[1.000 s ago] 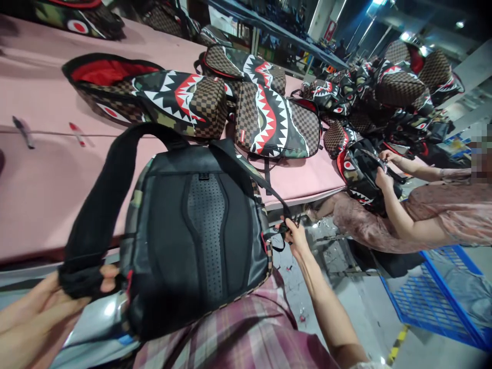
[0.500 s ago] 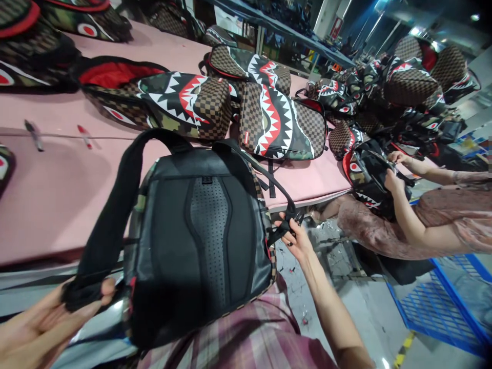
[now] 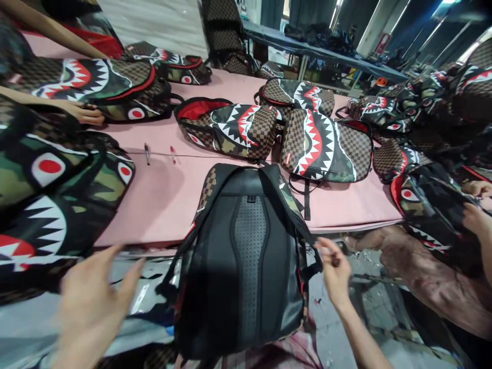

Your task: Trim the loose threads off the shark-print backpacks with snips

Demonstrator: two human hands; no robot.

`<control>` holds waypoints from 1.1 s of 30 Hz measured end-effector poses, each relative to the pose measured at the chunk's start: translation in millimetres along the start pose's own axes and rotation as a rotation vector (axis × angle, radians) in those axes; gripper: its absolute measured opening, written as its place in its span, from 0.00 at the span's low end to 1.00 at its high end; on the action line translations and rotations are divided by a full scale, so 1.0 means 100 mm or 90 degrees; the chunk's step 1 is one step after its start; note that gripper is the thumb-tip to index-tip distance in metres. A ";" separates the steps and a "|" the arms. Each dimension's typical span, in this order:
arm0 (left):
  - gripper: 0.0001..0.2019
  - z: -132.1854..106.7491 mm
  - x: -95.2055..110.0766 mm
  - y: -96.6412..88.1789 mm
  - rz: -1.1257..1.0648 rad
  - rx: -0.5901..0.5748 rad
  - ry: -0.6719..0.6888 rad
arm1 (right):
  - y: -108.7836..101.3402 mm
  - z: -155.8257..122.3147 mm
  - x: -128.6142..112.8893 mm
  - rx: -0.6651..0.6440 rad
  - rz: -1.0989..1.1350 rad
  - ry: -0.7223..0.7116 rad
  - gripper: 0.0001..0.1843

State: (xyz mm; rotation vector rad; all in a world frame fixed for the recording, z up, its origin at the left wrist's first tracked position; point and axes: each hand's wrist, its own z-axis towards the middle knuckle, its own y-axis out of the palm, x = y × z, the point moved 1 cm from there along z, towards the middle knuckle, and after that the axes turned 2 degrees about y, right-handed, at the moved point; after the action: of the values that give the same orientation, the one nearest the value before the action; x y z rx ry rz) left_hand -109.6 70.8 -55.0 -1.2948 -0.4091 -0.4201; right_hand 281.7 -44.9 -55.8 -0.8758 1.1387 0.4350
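A black-backed backpack lies back panel up at the front edge of the pink table, its lower end over my lap. Its two straps hang along its sides. My left hand, smeared by motion, is off to the left of it, thumb and fingers apart with nothing between them. Close to the right strap is my right hand, fingers curled around a small dark thing I cannot make out. Whether it touches the strap is unclear.
Shark-mouth backpacks lie across the pink table. A black pen and a red pen rest there. At left, a co-worker's hand touches a bag; another large backpack is nearer. A co-worker at right handles a bag.
My left hand has let go of the left strap and moved away from it. The right strap has left my right hand's grasp. My view has turned left, bringing in more bags and a co-worker's arms.
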 end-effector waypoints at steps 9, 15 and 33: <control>0.16 1.40 1.39 1.18 -0.133 -0.289 0.196 | 1.50 1.39 -0.32 -0.261 -0.263 -0.253 0.14; 0.13 1.83 1.28 1.05 -0.208 -0.527 0.116 | 1.41 1.74 -0.30 -0.364 -0.323 -0.275 0.12; 0.21 1.63 1.70 1.28 -0.005 -0.486 0.201 | 1.05 0.97 -0.76 -0.551 -0.413 -0.741 0.12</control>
State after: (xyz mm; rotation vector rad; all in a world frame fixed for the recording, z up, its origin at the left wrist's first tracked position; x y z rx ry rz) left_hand 92.7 246.1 -37.5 -1.9214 0.0327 -0.8230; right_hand 236.9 104.7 -12.1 -1.3672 -0.4760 0.7494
